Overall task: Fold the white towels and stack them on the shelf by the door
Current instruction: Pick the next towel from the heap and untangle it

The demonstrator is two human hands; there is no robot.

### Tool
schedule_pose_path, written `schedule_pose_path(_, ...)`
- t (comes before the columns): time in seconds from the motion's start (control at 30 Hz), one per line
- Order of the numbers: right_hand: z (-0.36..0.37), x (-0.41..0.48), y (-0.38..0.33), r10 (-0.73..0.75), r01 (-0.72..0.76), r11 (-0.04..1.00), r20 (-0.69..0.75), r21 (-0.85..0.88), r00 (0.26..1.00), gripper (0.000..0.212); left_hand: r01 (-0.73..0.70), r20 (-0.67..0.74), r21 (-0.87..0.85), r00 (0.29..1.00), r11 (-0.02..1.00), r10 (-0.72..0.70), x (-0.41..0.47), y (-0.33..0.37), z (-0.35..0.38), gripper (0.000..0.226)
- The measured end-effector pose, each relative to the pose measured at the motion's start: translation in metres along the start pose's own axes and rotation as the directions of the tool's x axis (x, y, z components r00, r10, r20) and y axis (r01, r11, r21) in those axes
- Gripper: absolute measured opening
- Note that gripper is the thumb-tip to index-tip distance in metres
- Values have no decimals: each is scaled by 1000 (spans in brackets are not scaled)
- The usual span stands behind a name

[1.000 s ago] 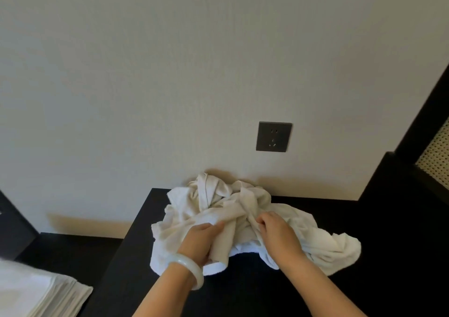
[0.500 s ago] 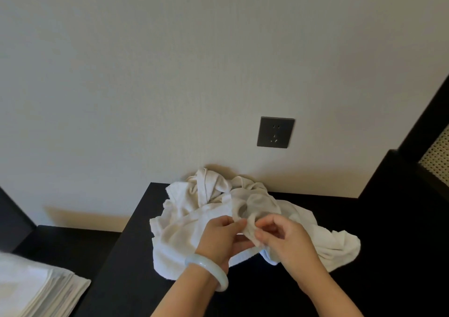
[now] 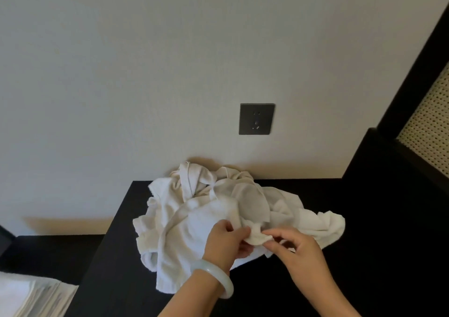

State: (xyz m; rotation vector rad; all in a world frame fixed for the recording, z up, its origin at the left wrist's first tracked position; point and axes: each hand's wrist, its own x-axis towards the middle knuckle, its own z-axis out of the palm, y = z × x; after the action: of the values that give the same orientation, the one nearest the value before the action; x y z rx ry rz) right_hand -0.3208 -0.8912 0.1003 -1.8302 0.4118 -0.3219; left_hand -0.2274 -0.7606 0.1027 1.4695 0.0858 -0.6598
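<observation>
Pinching towel (image 3: pixel 209 222) edge: left hand (image 3: pixel 227 242), right hand (image 3: pixel 295 251).

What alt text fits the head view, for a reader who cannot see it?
The left hand and the right hand pinch a fold of the crumpled white towels heaped on a black tabletop against a pale wall. A pale bangle is on the left wrist; a dark wall socket is above the heap.
</observation>
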Motion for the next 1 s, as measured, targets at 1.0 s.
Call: schedule_pose_path(1.0,-57,23,31,74,-74,997,-300,13,951,18,-177,135,954,974,241,183,126,56,-4,21)
